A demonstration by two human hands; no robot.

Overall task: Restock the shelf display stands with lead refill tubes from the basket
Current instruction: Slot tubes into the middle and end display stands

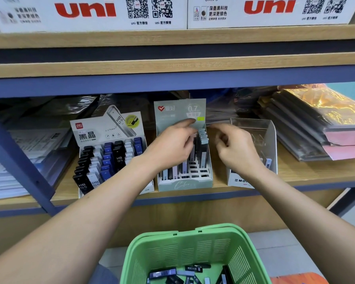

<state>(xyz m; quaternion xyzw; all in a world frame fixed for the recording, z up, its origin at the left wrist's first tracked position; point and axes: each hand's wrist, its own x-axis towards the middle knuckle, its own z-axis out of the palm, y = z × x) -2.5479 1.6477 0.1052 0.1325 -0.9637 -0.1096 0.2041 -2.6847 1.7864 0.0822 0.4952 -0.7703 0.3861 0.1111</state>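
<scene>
A pale green 0.7 display stand [184,184] sits mid-shelf with lead refill tubes [203,144] upright in its slots. My left hand [172,146] reaches over it, its forefinger against the back card and its other fingers curled round a tube in the rows. My right hand [237,149] hovers just right of the stand with curled fingers, and nothing shows in it. The green basket [172,251] below holds several loose tubes [162,273].
A white stand of black, white and blue HB 0.5 tubes [111,158] is on the left. A clear acrylic stand [268,136] is behind my right hand. Stacked folders [316,130] lie at right, papers [29,144] at left. A blue upright [19,160] slants across.
</scene>
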